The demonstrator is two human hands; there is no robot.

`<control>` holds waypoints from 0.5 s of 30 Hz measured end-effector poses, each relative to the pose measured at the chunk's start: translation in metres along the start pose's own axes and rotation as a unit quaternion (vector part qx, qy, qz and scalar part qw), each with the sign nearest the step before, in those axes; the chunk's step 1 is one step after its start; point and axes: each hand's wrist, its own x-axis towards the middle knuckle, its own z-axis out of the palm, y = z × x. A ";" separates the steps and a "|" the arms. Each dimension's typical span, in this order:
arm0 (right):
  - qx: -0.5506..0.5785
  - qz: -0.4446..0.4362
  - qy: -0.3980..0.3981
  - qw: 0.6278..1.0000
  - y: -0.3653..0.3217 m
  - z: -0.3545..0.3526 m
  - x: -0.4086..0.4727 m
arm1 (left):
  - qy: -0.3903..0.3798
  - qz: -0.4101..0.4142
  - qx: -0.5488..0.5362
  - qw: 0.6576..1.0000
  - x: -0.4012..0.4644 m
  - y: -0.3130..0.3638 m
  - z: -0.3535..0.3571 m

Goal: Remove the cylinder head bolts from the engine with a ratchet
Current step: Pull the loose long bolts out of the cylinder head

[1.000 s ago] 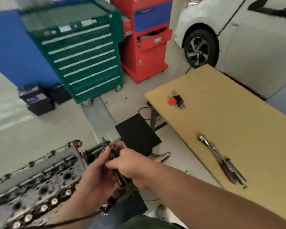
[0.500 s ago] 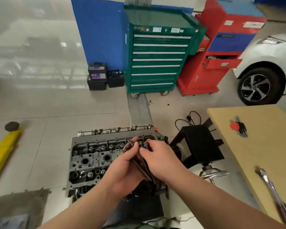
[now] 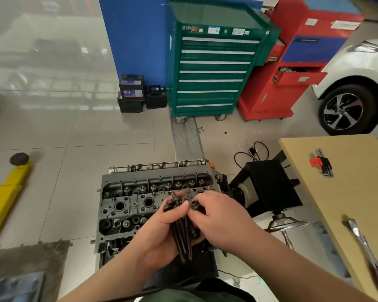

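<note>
View: the head camera has swung from the table (image 3: 327, 192) back over the engine (image 3: 127, 205); a second ago the engine sat at the lower left edge, now it lies centred below the hands.
Left hand (image 3: 162, 234): grip clenched round a bundle of cylinder head bolts (image 3: 181, 236), heads up, just above the engine's right end.
Right hand (image 3: 218, 216): fingers pinching one bolt head at the top of the bundle, as in both earlier frames.
Bolt holes: several on the head face look vacant; whether any bolt remains seated cannot be told.
Ratchet (image 3: 362, 240): probably one of the blurred chrome tools on the table, well apart from both hands.
Task meaning: judged late-stage, with loosened bolts gathered rather than turned.
</note>
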 end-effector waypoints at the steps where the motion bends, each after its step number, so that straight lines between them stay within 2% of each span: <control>1: 0.029 -0.001 -0.010 1.000 0.006 0.000 -0.001 | -0.011 -0.011 0.013 1.000 0.009 -0.006 -0.008; 4: 0.143 0.009 -0.010 0.990 0.029 -0.004 -0.003 | 0.013 -0.049 -0.007 0.999 0.034 -0.022 -0.040; 6: 0.180 0.027 0.027 0.983 0.050 -0.008 0.000 | 0.048 -0.079 -0.062 0.994 0.049 -0.030 -0.061; 10: 0.143 0.047 0.102 0.983 0.095 -0.015 0.025 | 0.061 -0.069 -0.126 0.988 0.066 -0.034 -0.092; 15: 0.093 -0.002 0.070 0.993 0.109 -0.004 0.083 | 0.071 -0.037 -0.180 0.980 0.077 -0.040 -0.098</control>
